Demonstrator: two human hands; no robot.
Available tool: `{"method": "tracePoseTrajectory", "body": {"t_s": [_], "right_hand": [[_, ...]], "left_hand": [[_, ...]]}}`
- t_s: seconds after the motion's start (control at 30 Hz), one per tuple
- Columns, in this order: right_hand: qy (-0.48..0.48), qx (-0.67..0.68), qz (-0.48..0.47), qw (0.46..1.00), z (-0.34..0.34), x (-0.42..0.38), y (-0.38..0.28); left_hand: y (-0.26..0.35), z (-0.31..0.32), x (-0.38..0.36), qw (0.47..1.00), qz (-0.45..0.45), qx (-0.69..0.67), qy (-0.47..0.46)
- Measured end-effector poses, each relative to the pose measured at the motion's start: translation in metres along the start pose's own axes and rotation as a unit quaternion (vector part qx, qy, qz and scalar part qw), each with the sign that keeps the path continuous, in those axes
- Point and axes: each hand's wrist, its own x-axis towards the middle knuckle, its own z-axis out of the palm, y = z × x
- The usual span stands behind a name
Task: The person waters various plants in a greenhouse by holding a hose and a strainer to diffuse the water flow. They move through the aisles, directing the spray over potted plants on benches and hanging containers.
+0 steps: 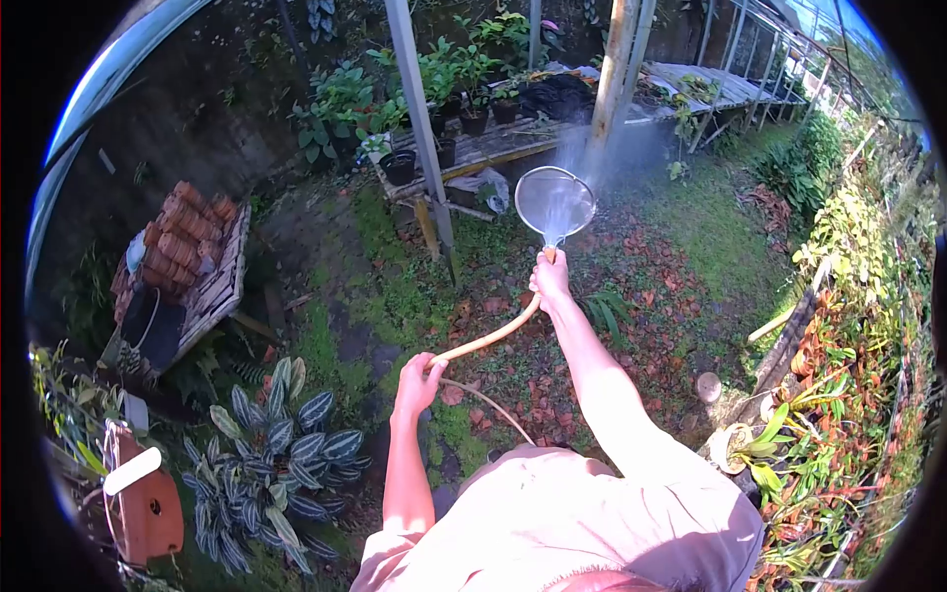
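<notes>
My right hand (549, 278) is stretched out ahead, closed around the end of a yellow-orange garden hose (490, 338). Just beyond that hand is a round, rimmed mesh piece that looks like a strainer (555, 201); how it is attached is too small to tell. Water runs from the hose end into the mesh and leaves it as a fine spray (592, 153). Further back along the hose, my left hand (418, 383) is wrapped around it. From there the hose loops down toward my body.
A wooden bench (483, 148) with potted plants stands ahead, beside metal posts (419, 118). Stacked clay pots (185, 237) rest on a slatted stand at left. A striped-leaf plant (281, 449) grows near my left arm. Dense plants (838, 395) line the right side.
</notes>
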Motion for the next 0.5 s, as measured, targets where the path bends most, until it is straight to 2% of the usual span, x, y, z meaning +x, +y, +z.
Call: {"method": "tracePoseTrajectory", "body": {"t_s": [0.13,0.2,0.27,0.37,0.5], "right_hand": [[-0.102,-0.032,0.028,0.994,0.04,-0.038,0.011],[-0.152,-0.044,0.043,0.986,0.045,-0.054,0.02],[-0.181,-0.049,0.056,0.981,0.044,-0.07,0.029],[-0.187,-0.045,0.065,0.979,0.047,-0.105,0.033],[-0.219,-0.03,0.082,0.972,0.047,-0.138,0.046]], "left_hand": [[-0.013,-0.021,-0.05,0.997,0.002,0.016,0.073],[-0.013,-0.028,-0.08,0.996,-0.002,0.033,0.081],[-0.002,-0.032,-0.111,0.995,-0.03,0.005,0.09],[0.001,-0.036,-0.154,0.991,-0.006,0.045,0.129],[0.014,-0.052,-0.2,0.99,-0.038,0.052,0.129]]}}
